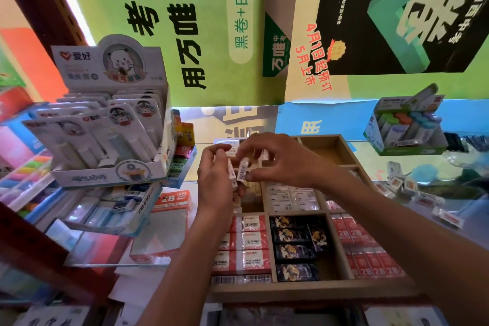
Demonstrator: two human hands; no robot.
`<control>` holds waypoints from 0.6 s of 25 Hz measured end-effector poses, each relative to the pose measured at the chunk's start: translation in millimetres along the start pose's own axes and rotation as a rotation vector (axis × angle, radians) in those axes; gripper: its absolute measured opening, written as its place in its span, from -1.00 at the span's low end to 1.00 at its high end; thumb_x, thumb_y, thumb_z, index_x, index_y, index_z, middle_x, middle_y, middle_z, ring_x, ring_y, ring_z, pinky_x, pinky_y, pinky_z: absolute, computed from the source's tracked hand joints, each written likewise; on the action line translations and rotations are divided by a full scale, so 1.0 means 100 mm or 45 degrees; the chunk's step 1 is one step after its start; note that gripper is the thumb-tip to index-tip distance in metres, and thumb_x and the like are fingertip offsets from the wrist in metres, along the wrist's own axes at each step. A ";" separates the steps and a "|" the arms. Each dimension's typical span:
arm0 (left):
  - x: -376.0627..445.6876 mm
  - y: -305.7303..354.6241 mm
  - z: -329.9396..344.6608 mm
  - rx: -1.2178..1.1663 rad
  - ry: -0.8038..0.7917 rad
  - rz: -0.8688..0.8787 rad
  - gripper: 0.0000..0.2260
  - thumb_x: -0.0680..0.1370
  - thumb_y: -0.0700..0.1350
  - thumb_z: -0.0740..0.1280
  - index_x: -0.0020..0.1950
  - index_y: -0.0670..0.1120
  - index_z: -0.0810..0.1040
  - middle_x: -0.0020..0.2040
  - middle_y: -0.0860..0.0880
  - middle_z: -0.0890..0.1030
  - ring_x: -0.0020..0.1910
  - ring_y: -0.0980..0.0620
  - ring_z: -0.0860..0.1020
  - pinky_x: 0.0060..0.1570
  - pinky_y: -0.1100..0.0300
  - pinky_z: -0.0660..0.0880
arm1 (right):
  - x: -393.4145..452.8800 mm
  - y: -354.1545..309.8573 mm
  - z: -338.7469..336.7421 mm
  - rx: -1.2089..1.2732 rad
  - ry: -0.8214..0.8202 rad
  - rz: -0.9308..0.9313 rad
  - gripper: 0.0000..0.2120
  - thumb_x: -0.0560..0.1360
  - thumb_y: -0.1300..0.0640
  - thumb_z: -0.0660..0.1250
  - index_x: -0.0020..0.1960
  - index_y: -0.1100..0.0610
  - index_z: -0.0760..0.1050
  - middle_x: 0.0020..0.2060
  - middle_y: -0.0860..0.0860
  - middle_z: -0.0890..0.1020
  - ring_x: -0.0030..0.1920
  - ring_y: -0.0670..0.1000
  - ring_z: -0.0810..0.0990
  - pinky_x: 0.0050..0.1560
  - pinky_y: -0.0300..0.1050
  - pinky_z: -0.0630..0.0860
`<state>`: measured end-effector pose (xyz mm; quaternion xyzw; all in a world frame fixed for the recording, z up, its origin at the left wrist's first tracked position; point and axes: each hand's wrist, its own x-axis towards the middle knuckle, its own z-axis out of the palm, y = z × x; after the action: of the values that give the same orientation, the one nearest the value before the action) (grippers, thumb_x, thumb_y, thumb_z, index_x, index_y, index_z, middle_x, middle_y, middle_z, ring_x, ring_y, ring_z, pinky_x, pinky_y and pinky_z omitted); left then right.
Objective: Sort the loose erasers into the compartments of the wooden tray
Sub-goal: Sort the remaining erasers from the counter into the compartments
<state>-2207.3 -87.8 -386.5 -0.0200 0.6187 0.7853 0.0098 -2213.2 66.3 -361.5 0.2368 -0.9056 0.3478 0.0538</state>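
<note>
1. Pinching a small white barcoded eraser [243, 171], right hand [277, 157] has thumb and fingertips closed narrow on it; left hand [215, 180] is curled round a short stack of similar white erasers [232, 173] right beside it, both over the tray's middle-left compartments.
2. Risk: the two grips crowd each other, so a pull on the one eraser could drag the held stack loose, and pieces would likely drop into the wrong compartment below.
3. Risk: the left forearm hangs over the red 2B erasers [252, 242] at 6 o'clock; a dip could knock the rows askew.
4. Wooden tray [312, 290] holds white barcoded erasers at 3 o'clock, dark gold-patterned packs [292, 235] at 5, more red "2B" further right; the far compartment at 1 o'clock looks empty.
5. Loose erasers [401, 184] lie well apart at 3 o'clock on the counter.
6. Readable: "2B" on red wrappers and on the red-topped box [173, 200] at 9 o'clock; "AIHAO" on the box [144, 204] beside it; "爱好" on the pen display [105, 61] at 10; "4月1日起预订 5月上市" on the poster [315, 61] at 12.
</note>
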 end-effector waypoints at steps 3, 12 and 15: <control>-0.01 0.01 0.00 0.040 -0.037 0.000 -0.78 0.71 -0.08 0.07 0.08 -0.03 0.50 -0.26 -0.08 0.61 -0.43 0.06 0.55 -0.55 0.23 0.36 | -0.03 0.03 -0.10 0.245 0.117 0.117 -0.85 0.42 0.13 0.55 -0.09 0.07 0.59 -0.21 0.01 0.67 -0.22 -0.13 0.56 -0.20 -0.13 0.49; -0.01 0.02 0.00 0.045 -0.083 0.010 -0.77 0.72 -0.08 0.05 0.11 -0.07 0.49 -0.25 -0.09 0.60 -0.38 0.04 0.56 -0.52 0.22 0.37 | -0.06 0.19 -0.30 1.070 0.334 0.653 -0.78 0.56 0.38 0.27 0.10 0.21 0.64 -0.10 0.11 0.70 -0.14 0.01 0.70 -0.14 -0.14 0.67; -0.01 0.01 -0.01 0.040 -0.086 0.015 -0.77 0.72 -0.08 0.05 0.13 -0.09 0.48 -0.26 -0.08 0.61 -0.38 0.03 0.56 -0.51 0.22 0.37 | -0.08 0.35 -0.33 0.723 0.453 0.645 -0.80 0.52 0.32 0.39 0.09 0.11 0.63 -0.06 0.04 0.71 -0.07 0.02 0.70 -0.04 -0.10 0.66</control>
<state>-2206.3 -89.2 -385.4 0.0105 0.6303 0.7758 0.0263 -2225.2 114.0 -359.6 -0.0515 -0.7799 0.6214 0.0547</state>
